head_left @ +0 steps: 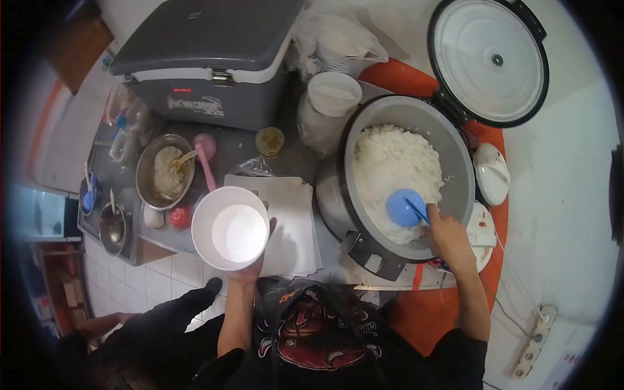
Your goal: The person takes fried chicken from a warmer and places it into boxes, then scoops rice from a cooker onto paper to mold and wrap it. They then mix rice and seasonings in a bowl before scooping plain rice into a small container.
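White cooked rice fills much of a large rice cooker, whose lid stands raised at the back right. My right hand grips the handle of a blue rice scoop, and the scoop's bowl is down at the rice. To the left, my left hand holds a white paper bowl from below and along its right side. Nothing shows inside the bowl. Most of that hand's fingers are hidden behind it. Under and beside the bowl lies a stack of paper sheets.
A grey cooler box stands at the back left. Near it are a metal bowl of pale food, a pink ladle and a small jar. Bagged paper bowls stand behind the cooker. Another person's arm shows at lower left.
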The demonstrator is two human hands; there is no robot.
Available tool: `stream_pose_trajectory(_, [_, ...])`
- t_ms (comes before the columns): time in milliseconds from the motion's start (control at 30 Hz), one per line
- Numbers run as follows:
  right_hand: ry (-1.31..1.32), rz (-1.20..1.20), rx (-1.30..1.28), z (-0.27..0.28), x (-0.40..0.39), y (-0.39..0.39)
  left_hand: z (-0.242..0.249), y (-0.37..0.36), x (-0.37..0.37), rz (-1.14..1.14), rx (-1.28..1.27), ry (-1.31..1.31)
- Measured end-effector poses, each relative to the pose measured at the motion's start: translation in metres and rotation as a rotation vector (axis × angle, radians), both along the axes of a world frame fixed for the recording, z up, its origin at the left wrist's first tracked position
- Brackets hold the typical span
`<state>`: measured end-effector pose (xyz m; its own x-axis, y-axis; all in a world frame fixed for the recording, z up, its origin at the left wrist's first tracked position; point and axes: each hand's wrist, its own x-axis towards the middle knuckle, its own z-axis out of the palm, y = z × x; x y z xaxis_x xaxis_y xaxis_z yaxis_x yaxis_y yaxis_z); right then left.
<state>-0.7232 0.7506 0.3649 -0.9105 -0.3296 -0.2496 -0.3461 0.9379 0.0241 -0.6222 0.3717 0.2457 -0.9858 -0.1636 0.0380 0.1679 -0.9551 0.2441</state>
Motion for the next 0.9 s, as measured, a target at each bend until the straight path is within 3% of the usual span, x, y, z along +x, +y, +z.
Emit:
stream_pose_trajectory(67, [-0.039,-0.063,-0.03,0.002,-0.005,0.003,-0.002,0.01,-0.002,-0.053,0.044,-0.041])
stream_pose_trajectory(133, [0.109,-0.144,-0.361,0.01,-0.018,0.002,-0.004,0.018,-0.002,-0.093,0.082,-0.079])
stream_pose_trajectory(200, [0.083,-0.228,-0.432,0.016,-0.045,0.004,-0.011,0.026,0.0,-0.143,0.194,-0.158])
stream_pose_trajectory(233, [0.056,-0.303,-0.503,0.018,-0.062,0.005,-0.014,0.027,0.001,-0.138,0.037,-0.251])
stream_pose_trajectory(367, [-0.044,-0.294,-0.61,-0.034,-0.134,0.013,-0.033,0.035,0.018,-0.099,0.041,-0.476])
stream_pose_trajectory(400, [-0.044,-0.294,-0.611,-0.035,-0.135,0.005,-0.037,0.036,0.02,-0.084,0.054,-0.503])
stream_pose_trajectory(467, [-0.456,-0.447,-0.651,-0.034,-0.137,-0.025,-0.042,0.038,0.023,-0.053,0.076,-0.541])
stream_pose_trajectory(567, [-0.661,-0.391,-0.635,-0.018,-0.114,-0.043,-0.048,0.04,0.029,-0.018,0.098,-0.601])
stream_pose_trajectory(833, [-0.848,-0.315,-0.414,0.02,-0.067,-0.037,-0.053,0.039,0.026,0.044,0.114,-0.659])
stream_pose_trajectory(900, [-0.868,-0.31,-0.384,0.008,-0.053,-0.035,-0.052,0.038,0.02,0.058,0.118,-0.645])
